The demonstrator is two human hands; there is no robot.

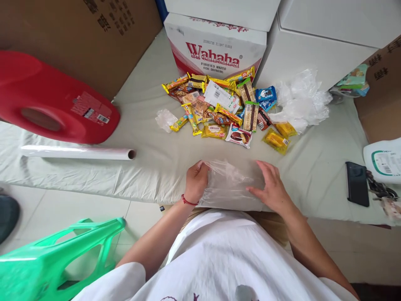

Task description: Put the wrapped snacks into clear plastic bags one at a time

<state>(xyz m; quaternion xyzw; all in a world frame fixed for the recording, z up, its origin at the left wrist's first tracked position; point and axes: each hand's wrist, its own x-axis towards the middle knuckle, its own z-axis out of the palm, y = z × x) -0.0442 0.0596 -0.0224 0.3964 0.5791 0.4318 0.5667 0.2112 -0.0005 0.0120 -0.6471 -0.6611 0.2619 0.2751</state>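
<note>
A clear plastic bag (230, 184) hangs between my hands at the near edge of the covered surface. My left hand (197, 180) is closed on the bag's left side. At its right side my right hand (270, 184) has the thumb and fingers spread apart; whether it touches the film I cannot tell. Beyond my hands lies a heap of wrapped snacks (219, 117), with several bars, small cakes and a chocolate pie packet (238, 136). To the right of the heap sits a crumpled pile of clear plastic bags (302, 102).
A red jug (56, 100) and a roll of plastic film (78, 152) lie at left. The Wahaha carton (216, 50) stands behind the snacks. A phone (357, 184), keys (380, 186) and a white bottle (384, 161) are at right. A green stool (62, 259) stands on the floor.
</note>
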